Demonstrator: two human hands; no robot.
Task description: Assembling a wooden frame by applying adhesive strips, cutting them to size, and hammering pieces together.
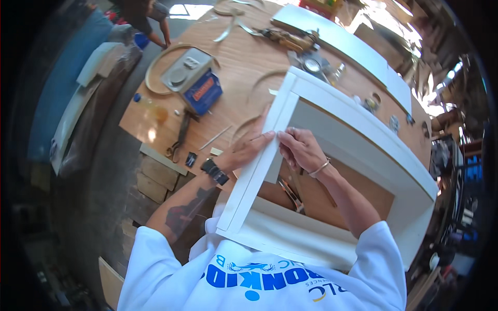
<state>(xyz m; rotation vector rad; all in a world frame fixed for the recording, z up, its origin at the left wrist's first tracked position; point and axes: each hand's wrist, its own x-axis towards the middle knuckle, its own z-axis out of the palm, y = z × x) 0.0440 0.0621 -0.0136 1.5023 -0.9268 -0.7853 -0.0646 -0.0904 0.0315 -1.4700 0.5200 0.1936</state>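
Note:
A white open cabinet frame (254, 194) stands against my body, its inside facing up toward me. My left hand (249, 146) grips the frame's left side, thumb on the upper face and the other fingers along the outer side, partly hidden. Inside the opening, my right hand (302, 149) is closed, thumb and forefinger pinched against the inner edge of that same side, right by my left thumb. Whatever lies in the pinch, if anything, is too small to tell.
The wooden table (233, 67) carries a blue and grey metal can (194, 80), a bottle of yellowish liquid (153, 109), curled edging strips (150, 72) and a power tool (288, 39). A long white panel (337, 44) lies along the far side. Another person (140, 18) is at the upper left.

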